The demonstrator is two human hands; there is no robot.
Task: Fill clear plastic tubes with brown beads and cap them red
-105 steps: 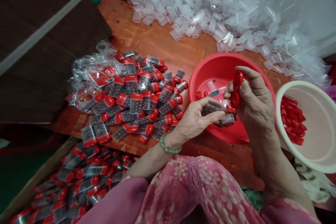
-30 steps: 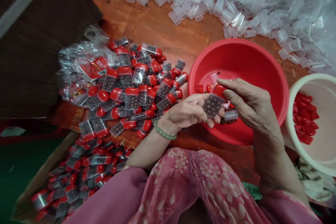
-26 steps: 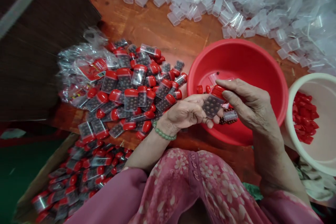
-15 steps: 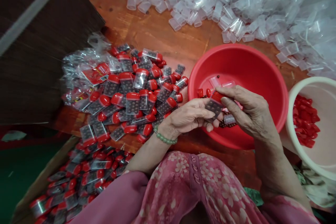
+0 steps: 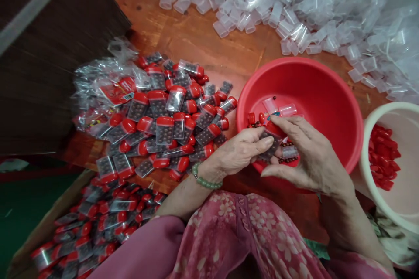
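Note:
My left hand (image 5: pixel 240 150) grips a small clear plastic container (image 5: pixel 269 146) filled with dark round beads, its thumb pressed on the side. A red cap (image 5: pixel 275 130) sits on the container's top end. My right hand (image 5: pixel 307 152) is beside the container, thumb and fingers spread; its fingertips are close to the cap, and I cannot tell whether they touch it. Both hands are over the near side of a red basin (image 5: pixel 317 83). In the basin lie loose brown beads, a clear tube (image 5: pixel 290 152), pinkish clear tubes (image 5: pixel 288 110) and loose red caps (image 5: pixel 251 117).
Many filled, red-capped containers (image 5: pixel 164 130) are heaped on the wooden floor (image 5: pixel 209 37) at left, with more in a box (image 5: pixel 94 222) below. Clear plastic packaging (image 5: pixel 108 83) lies beside them. Clear tubes (image 5: pixel 281 13) are piled behind. A white tub (image 5: pixel 367 139) holds red caps (image 5: pixel 382 157).
My right hand has let go of the red cap, its thumb swinging down and away from its fingers. My left hand still holds the container. The view has shifted slightly.

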